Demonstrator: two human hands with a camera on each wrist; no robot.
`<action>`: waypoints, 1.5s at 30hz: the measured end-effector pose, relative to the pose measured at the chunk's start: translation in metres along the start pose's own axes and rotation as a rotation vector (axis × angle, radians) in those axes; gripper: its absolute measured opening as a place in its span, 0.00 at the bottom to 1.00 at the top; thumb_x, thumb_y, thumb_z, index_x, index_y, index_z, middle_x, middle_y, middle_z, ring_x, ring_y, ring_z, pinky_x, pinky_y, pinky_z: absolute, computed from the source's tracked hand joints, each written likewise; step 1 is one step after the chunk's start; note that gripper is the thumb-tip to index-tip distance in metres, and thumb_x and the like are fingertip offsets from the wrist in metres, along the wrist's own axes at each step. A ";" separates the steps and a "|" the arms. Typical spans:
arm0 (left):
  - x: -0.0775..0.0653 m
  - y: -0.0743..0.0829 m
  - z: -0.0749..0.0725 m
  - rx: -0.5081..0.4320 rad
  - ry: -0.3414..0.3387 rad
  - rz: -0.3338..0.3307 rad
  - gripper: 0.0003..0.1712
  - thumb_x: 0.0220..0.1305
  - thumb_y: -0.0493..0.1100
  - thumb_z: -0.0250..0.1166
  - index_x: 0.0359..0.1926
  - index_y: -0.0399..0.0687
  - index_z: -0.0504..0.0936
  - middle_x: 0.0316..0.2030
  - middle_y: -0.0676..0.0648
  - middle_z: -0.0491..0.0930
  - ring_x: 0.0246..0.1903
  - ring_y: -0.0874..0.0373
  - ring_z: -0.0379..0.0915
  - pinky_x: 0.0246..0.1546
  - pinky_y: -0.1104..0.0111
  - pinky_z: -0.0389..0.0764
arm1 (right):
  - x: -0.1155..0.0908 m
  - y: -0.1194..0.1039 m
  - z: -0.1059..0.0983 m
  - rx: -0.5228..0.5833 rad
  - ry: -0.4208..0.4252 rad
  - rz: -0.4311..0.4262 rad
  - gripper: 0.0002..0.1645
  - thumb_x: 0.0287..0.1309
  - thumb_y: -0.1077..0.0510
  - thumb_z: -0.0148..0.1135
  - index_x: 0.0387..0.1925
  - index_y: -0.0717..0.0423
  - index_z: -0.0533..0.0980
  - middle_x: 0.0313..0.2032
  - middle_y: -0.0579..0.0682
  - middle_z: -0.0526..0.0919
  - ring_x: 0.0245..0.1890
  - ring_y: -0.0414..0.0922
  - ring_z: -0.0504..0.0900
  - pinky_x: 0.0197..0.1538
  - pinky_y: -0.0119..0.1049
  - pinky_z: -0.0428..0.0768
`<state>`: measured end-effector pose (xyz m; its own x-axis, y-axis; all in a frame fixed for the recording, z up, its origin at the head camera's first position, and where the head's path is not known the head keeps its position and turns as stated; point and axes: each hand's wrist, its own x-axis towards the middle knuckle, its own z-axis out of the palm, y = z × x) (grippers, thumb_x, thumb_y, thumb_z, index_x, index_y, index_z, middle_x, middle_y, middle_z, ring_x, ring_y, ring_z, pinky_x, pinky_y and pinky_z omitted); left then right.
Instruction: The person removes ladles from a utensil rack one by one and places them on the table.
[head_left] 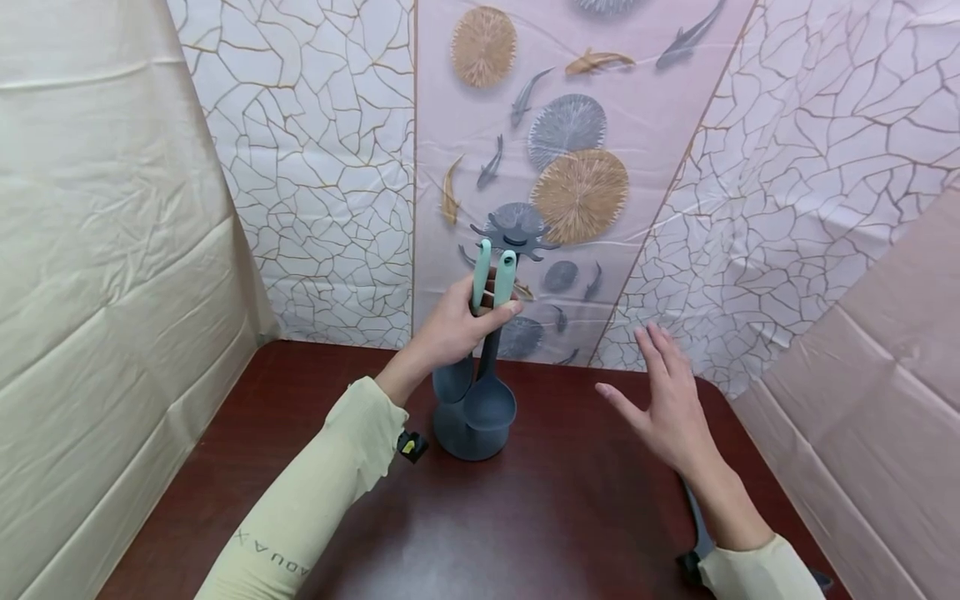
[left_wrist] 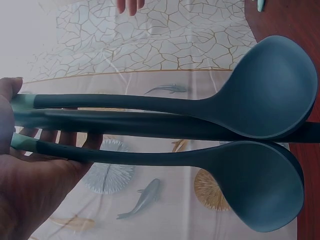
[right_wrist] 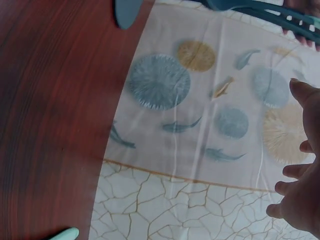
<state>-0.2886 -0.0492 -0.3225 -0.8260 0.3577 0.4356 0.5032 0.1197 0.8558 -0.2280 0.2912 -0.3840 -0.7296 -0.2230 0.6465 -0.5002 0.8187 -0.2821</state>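
Observation:
A dark utensil stand (head_left: 471,442) rises from a round base at the table's back, with hooked arms (head_left: 514,239) at its top. Against its post hang two dark ladles (head_left: 490,404) with mint-green handle ends, bowls downward. My left hand (head_left: 457,321) holds both handles just below their tops, thumb in front and fingers behind the post. In the left wrist view the post (left_wrist: 150,123) runs between the ladles (left_wrist: 272,85). To the right, my right hand (head_left: 671,408) is raised over the table, fingers spread apart and holding nothing.
A dark utensil (head_left: 697,521) lies on the table's right side, partly hidden under my right forearm. One mint-green handle end (right_wrist: 66,234) shows low in the right wrist view. Patterned cloth (head_left: 330,167) hangs behind the dark red table (head_left: 360,533), and pale fabric walls (head_left: 112,292) flank it.

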 end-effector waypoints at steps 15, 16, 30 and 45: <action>0.002 0.003 0.001 -0.001 -0.023 0.010 0.16 0.75 0.54 0.68 0.48 0.48 0.78 0.25 0.49 0.67 0.28 0.53 0.66 0.36 0.60 0.70 | 0.010 -0.026 0.000 0.098 0.059 -0.054 0.59 0.53 0.54 0.82 0.82 0.51 0.61 0.81 0.54 0.60 0.80 0.58 0.57 0.77 0.61 0.59; 0.002 0.003 0.001 0.000 -0.024 0.011 0.16 0.75 0.54 0.68 0.48 0.48 0.78 0.25 0.49 0.67 0.27 0.52 0.66 0.36 0.60 0.70 | 0.010 -0.026 0.000 0.098 0.065 -0.061 0.59 0.53 0.54 0.82 0.82 0.51 0.61 0.81 0.54 0.60 0.80 0.58 0.57 0.77 0.61 0.59; 0.004 -0.008 0.000 -0.079 -0.061 0.020 0.17 0.75 0.53 0.68 0.53 0.48 0.77 0.33 0.46 0.73 0.35 0.49 0.71 0.43 0.58 0.75 | 0.013 -0.031 -0.004 0.106 0.072 -0.093 0.58 0.54 0.54 0.81 0.82 0.51 0.61 0.81 0.53 0.59 0.80 0.58 0.58 0.76 0.59 0.61; 0.006 -0.018 -0.008 -0.451 -0.188 0.064 0.54 0.73 0.82 0.40 0.73 0.40 0.70 0.59 0.31 0.80 0.64 0.31 0.75 0.65 0.47 0.75 | 0.009 -0.028 -0.006 0.107 0.065 -0.066 0.58 0.54 0.54 0.81 0.82 0.49 0.61 0.81 0.50 0.59 0.79 0.59 0.59 0.73 0.64 0.63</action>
<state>-0.3047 -0.0570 -0.3335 -0.7157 0.5173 0.4692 0.3575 -0.3058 0.8824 -0.2174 0.2690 -0.3665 -0.6634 -0.2372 0.7097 -0.5956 0.7415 -0.3089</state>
